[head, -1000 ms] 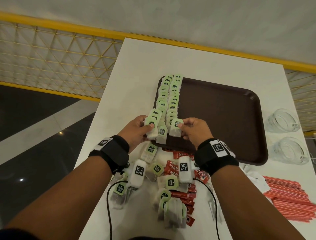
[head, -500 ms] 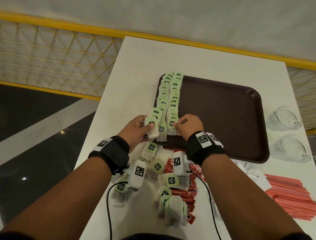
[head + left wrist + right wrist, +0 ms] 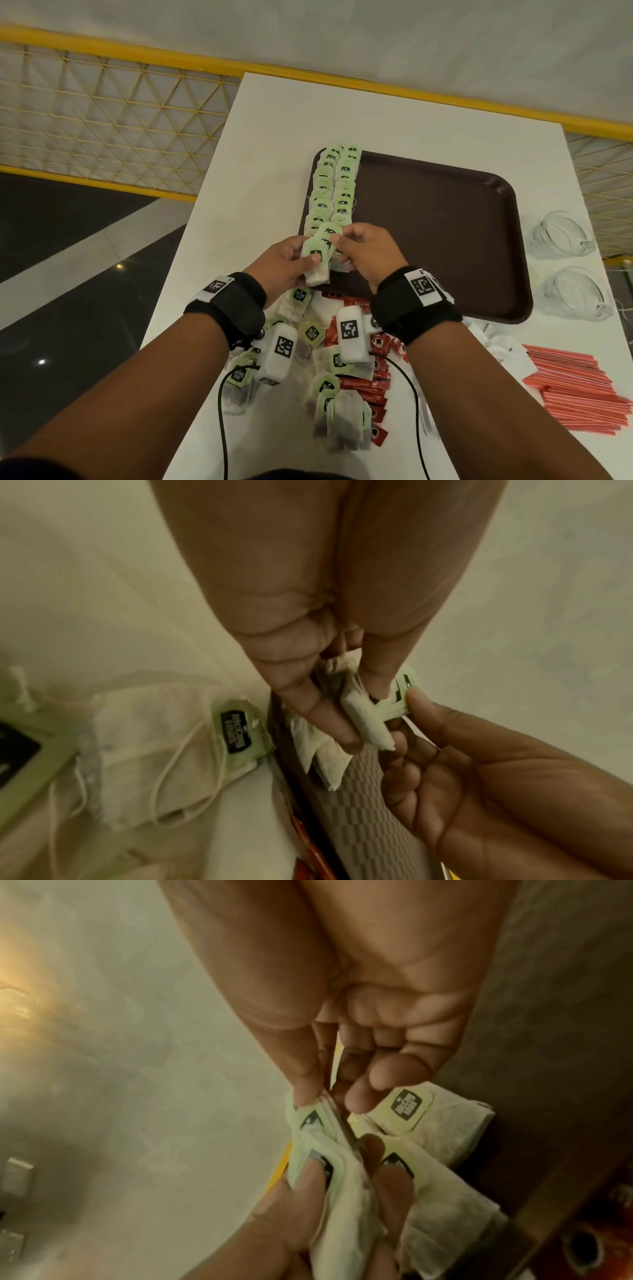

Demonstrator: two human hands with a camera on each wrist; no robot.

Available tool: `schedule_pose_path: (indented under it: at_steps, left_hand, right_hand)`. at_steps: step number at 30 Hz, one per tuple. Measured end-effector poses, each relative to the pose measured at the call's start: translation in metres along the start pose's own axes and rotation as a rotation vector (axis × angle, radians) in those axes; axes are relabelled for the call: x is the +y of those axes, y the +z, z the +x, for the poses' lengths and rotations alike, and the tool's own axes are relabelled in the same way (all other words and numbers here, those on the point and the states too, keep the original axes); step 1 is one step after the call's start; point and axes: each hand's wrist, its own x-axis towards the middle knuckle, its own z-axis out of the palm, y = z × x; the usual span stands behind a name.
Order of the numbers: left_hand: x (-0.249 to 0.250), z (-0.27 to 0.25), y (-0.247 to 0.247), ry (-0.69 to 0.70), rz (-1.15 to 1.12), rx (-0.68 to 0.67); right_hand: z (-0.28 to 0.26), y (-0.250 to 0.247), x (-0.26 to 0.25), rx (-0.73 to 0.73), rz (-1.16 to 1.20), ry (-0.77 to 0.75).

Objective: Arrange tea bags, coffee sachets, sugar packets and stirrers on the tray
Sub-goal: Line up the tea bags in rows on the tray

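Since half a second earlier, I saw my right hand point(image 3: 368, 255) slide left until it met my left hand point(image 3: 286, 262) over the tray's point(image 3: 445, 233) near left corner, both now working one small bunch of tea bags point(image 3: 317, 262). From the head view, my left thumb lay across a green tag with fingers curled under the bags, while my right thumb and forefinger pinched the top of the bunch. Two rows of tea bags point(image 3: 334, 190) ran along the tray's left edge from far corner to near.

My left wrist camera showed what the head view hid: the bags point(image 3: 366, 723) squeezed between my fingers point(image 3: 318, 715), hanging just above the tray's patterned floor. My right wrist camera showed the fingertips point(image 3: 359, 1099) nipping a tag, with more bags lying flat beside them.

On the table's point(image 3: 260, 144) near edge lay loose tea bags point(image 3: 337, 421) and red coffee sachets point(image 3: 370, 383); red stirrers point(image 3: 579, 390) lay at the near right, white packets point(image 3: 503, 346) beside them, and two glass cups point(image 3: 565, 263) stood by the right edge
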Motion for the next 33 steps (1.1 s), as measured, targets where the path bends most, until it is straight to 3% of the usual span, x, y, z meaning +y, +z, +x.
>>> schedule_pose_path:
  at_steps: [6, 15, 21, 33]
  left_hand:
    - [0.0, 0.0, -0.008, -0.011, 0.013, 0.074]
    - [0.002, -0.002, -0.017, -0.004, -0.003, 0.15]
    - [0.003, -0.002, -0.016, -0.006, -0.018, 0.158]
    - [0.004, -0.001, -0.011, -0.011, -0.049, 0.149]
  right_hand:
    - [-0.003, -0.014, 0.008, 0.04, 0.151, 0.062]
    - [0.007, -0.019, 0.027, 0.019, -0.3, 0.058]
    - [0.015, -0.012, 0.028, 0.121, -0.298, 0.064]
    - [0.025, -0.01, 0.024, 0.143, -0.291, 0.104]
